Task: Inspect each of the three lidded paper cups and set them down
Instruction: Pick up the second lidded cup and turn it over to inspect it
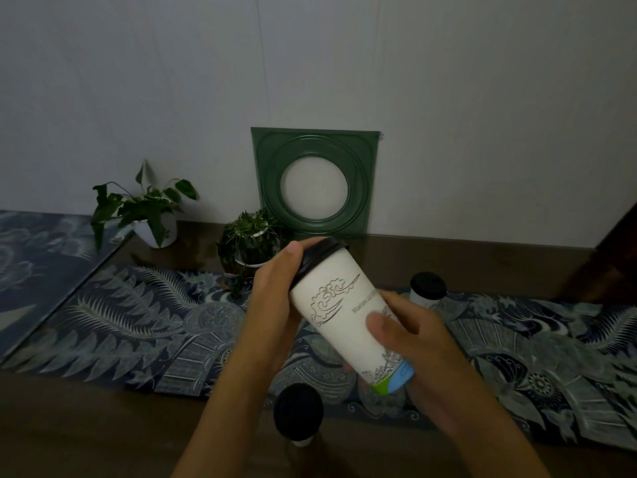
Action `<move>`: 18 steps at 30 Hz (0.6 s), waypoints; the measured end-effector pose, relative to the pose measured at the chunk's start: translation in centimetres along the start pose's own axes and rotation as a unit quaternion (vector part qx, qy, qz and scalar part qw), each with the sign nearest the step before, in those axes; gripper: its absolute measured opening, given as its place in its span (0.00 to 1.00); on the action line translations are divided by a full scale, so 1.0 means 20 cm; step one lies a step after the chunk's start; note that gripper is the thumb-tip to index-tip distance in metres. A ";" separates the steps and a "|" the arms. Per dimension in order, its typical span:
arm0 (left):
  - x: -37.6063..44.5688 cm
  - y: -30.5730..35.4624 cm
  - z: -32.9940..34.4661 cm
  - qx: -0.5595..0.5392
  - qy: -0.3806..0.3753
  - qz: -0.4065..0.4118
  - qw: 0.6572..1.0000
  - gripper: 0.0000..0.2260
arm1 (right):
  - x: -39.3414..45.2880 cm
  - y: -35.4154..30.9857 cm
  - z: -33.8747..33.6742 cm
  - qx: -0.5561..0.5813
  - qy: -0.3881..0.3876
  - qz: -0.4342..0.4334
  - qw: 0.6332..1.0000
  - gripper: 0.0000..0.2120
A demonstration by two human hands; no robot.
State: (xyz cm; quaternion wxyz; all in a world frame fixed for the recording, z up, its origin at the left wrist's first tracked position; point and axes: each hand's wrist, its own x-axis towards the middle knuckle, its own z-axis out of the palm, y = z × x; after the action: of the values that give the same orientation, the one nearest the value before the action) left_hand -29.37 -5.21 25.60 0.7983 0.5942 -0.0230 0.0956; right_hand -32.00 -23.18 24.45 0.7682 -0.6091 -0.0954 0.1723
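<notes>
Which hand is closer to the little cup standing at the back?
The right hand. It grips the lower part of the big tilted cup, just in front of the little cup. The left hand holds the big cup's lid end, farther left of it.

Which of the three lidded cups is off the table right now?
The large printed cup, tilted and held in both hands. The other two stand upright on the table: one nearest the camera, one beyond the right hand.
</notes>
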 end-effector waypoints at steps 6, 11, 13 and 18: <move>-0.01 0.00 0.00 -0.006 0.025 0.001 1.000 0.16 | -0.02 0.00 0.01 -0.057 -0.003 -0.006 0.998 0.23; 0.00 -0.01 0.02 0.018 0.064 0.007 0.998 0.18 | -0.04 0.01 0.08 -0.405 0.094 -0.102 0.904 0.44; 0.00 -0.02 0.02 0.019 0.070 0.005 0.997 0.17 | -0.04 0.02 0.09 -0.467 0.116 -0.114 0.869 0.48; -0.01 0.00 0.01 0.017 0.039 0.003 0.999 0.15 | -0.04 0.01 0.06 -0.362 0.087 -0.108 0.922 0.41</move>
State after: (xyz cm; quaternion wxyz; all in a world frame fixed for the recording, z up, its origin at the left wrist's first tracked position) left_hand -29.55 -5.48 25.73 0.7879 0.6035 0.0082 0.1220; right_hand -33.16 -22.27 24.63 0.5144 -0.8444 -0.1493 -0.0115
